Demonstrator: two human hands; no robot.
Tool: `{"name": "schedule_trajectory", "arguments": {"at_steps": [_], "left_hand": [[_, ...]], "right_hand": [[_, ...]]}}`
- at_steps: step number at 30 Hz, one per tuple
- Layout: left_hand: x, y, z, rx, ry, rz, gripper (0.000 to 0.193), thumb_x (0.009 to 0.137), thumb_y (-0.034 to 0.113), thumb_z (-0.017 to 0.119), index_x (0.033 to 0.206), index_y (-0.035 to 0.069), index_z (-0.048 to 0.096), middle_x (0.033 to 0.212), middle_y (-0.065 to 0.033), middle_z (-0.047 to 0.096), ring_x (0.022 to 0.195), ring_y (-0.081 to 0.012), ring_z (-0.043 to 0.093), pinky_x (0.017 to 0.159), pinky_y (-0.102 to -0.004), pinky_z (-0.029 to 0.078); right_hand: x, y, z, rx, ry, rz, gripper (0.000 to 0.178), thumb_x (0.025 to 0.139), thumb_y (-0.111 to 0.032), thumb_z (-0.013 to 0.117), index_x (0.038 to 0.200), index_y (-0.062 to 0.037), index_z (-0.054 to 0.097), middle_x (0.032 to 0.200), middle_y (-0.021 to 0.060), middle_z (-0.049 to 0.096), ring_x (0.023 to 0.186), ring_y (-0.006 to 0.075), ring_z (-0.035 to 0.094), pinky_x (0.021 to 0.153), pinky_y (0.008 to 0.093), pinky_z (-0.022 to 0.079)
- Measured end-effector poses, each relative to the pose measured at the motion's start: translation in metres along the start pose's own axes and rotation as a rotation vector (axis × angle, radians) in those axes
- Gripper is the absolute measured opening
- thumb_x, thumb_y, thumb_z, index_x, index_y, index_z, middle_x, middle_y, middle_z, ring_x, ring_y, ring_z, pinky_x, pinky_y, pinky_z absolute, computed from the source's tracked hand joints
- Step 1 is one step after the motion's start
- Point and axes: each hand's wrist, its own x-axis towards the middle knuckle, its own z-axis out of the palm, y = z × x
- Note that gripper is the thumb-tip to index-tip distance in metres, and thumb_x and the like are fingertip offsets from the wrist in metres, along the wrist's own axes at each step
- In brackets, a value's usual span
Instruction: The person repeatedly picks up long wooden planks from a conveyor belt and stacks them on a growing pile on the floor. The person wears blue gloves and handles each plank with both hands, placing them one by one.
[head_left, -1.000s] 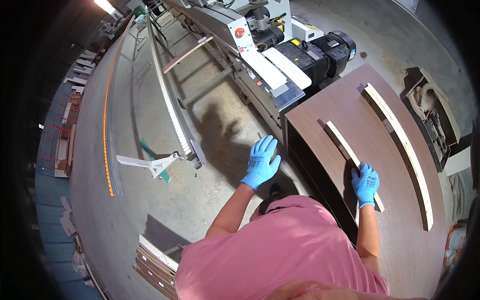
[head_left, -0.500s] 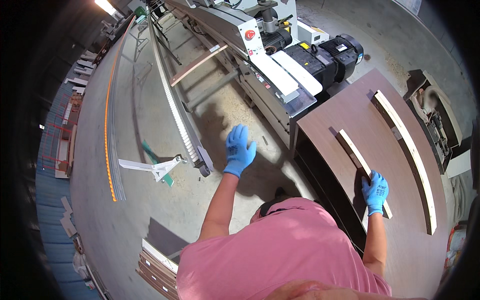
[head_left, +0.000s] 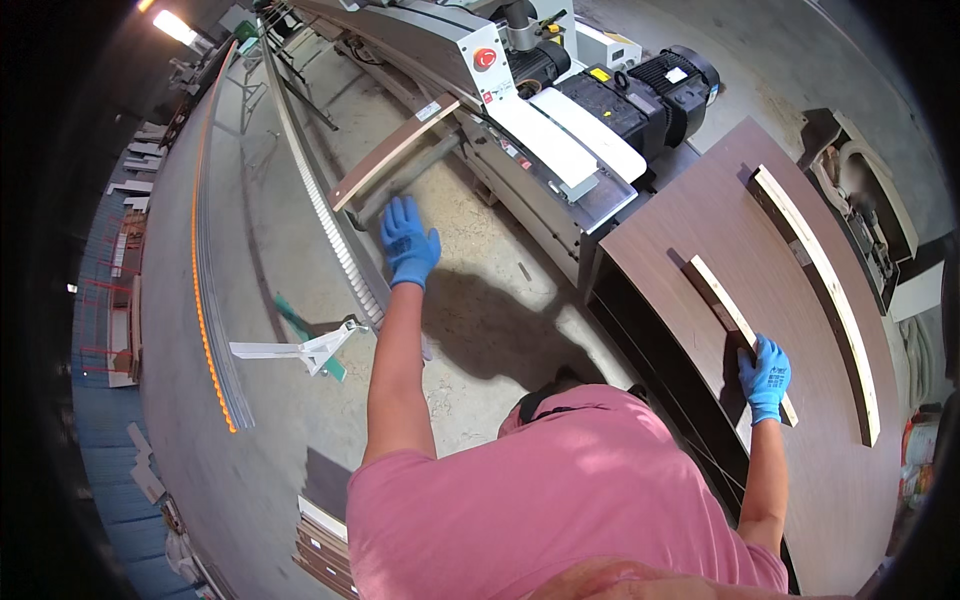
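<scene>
My left hand [head_left: 409,243], in a blue glove, reaches forward with its fingers stretched out and nothing in it. It is nearest the low end of a brown board [head_left: 392,158], which spans from the roller conveyor to the machine; a small gap seems to separate them. My right hand [head_left: 766,380], also gloved in blue, grips a short wooden strip [head_left: 722,306] near its close end, over the brown tabletop [head_left: 668,222]. To the right a longer wooden strip [head_left: 822,285] lies on the same top, pale on its upper edge.
A long grey machine [head_left: 520,165] with a red button and black motors [head_left: 655,95] stands ahead. On the left run the roller conveyor [head_left: 318,195] and an orange-wheeled rail [head_left: 198,280]. A white bracket [head_left: 300,350] juts between them. Stacked boards [head_left: 322,545] stand at lower left.
My left hand has moved forward and left, closer to the brown board. My right hand stays on the short wooden strip, and the view has shifted slightly.
</scene>
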Motion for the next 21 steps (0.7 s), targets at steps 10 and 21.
{"name": "schedule_trajectory", "arguments": {"at_steps": [10,21], "left_hand": [[0.075,-0.045,0.041,0.24,0.043,-0.03,0.089,0.082,0.021,0.069,0.163,0.004,0.035,0.165,-0.0221,0.037,0.155,-0.0406,0.031,0.126,-0.0527,0.023],[0.094,-0.038,0.035,0.085,-0.312,0.036,0.07,0.081,0.015,0.077,0.146,0.003,0.053,0.13,-0.023,0.067,0.121,-0.0398,0.065,0.106,-0.0481,0.051]], "right_hand": [[-0.001,0.006,0.008,-0.044,0.014,-0.029,0.043,0.088,-0.031,0.08,0.122,-0.0097,0.068,0.105,0.0142,0.073,0.097,0.0372,0.069,0.087,0.049,0.055],[-0.004,0.007,0.008,-0.044,0.035,-0.056,0.046,0.085,-0.03,0.082,0.123,-0.0083,0.068,0.102,0.0141,0.072,0.094,0.0379,0.068,0.084,0.0493,0.054]]}}
